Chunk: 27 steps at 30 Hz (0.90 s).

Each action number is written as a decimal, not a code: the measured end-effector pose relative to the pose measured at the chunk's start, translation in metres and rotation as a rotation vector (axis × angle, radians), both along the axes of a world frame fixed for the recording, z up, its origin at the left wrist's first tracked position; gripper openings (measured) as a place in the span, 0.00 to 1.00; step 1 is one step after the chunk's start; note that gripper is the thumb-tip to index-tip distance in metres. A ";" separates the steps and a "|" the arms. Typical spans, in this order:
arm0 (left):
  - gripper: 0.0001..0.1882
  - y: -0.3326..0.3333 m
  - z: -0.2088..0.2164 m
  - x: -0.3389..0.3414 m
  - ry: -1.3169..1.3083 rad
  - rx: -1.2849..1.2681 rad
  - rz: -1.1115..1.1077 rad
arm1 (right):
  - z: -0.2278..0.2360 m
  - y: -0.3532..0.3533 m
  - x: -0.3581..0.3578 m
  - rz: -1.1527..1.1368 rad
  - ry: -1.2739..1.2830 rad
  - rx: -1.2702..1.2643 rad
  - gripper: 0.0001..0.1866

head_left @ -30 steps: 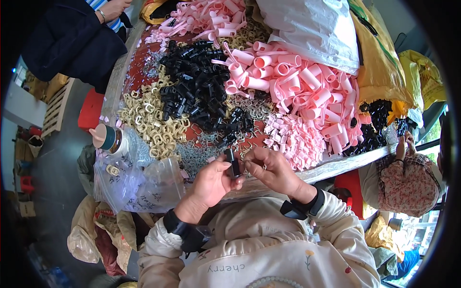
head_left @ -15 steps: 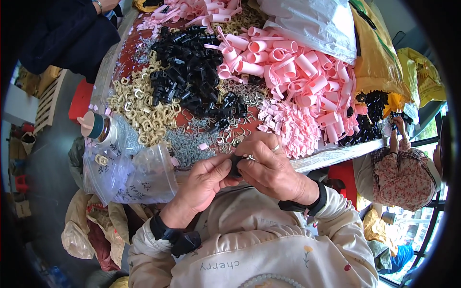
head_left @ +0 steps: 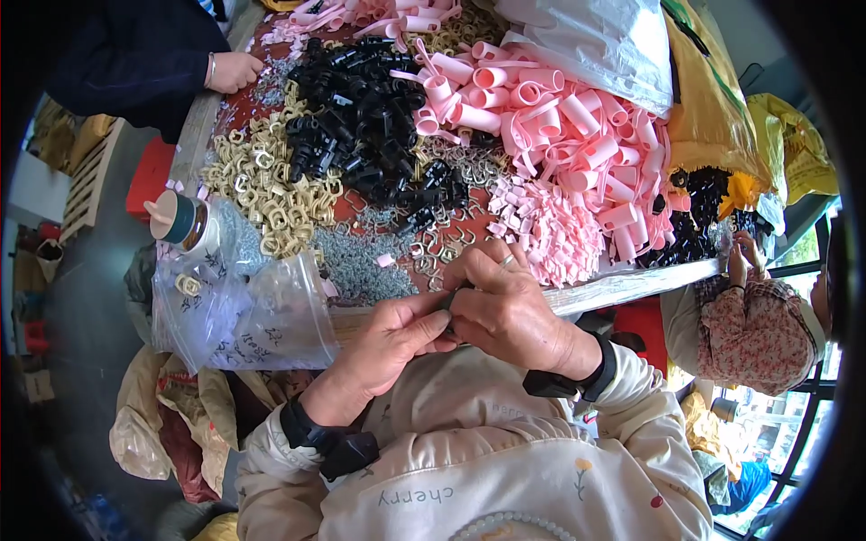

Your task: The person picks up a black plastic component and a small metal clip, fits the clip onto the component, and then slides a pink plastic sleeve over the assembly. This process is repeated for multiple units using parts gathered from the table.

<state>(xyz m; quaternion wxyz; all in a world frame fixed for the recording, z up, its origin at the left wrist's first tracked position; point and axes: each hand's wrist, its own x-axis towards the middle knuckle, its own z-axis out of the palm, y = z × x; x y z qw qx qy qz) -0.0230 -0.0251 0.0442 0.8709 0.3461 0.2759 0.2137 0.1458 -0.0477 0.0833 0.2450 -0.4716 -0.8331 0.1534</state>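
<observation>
My left hand (head_left: 395,332) and my right hand (head_left: 507,314) meet at the table's near edge. Between them is a small black plastic part (head_left: 446,305), mostly covered by the fingers. The left thumb and fingers pinch it from the left. My right fingers are curled closed against its other side; whether they hold a second small piece is hidden. Just beyond the hands lie loose U-shaped metal clips (head_left: 431,255) and a spread of tiny grey metal pieces (head_left: 356,263). Small pink tabs (head_left: 552,230) are heaped beyond my right hand.
Black plastic parts (head_left: 347,117), gold-coloured rings (head_left: 257,167) and pink tubes (head_left: 586,117) lie in heaps. At left are a clear plastic bag (head_left: 280,311) and a lidded jar (head_left: 185,221). A white sack (head_left: 595,45) stands far right. Another person's hand (head_left: 234,72) rests far left.
My hands stay together, and the black part has turned so that less of it shows. Far left, the other person's hand has come down over the table edge. The view has shifted slightly.
</observation>
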 end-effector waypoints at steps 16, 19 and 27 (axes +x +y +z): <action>0.11 0.046 -0.037 -0.002 -0.241 -0.491 0.264 | -0.079 0.126 0.084 -0.350 -0.369 -0.021 0.10; 0.10 0.054 -0.041 0.005 -0.252 -0.517 0.313 | -0.099 0.142 0.104 -0.325 -0.435 -0.027 0.09; 0.06 0.049 -0.038 0.009 -0.218 -0.472 0.320 | -0.085 0.113 0.101 -0.283 0.340 -0.458 0.08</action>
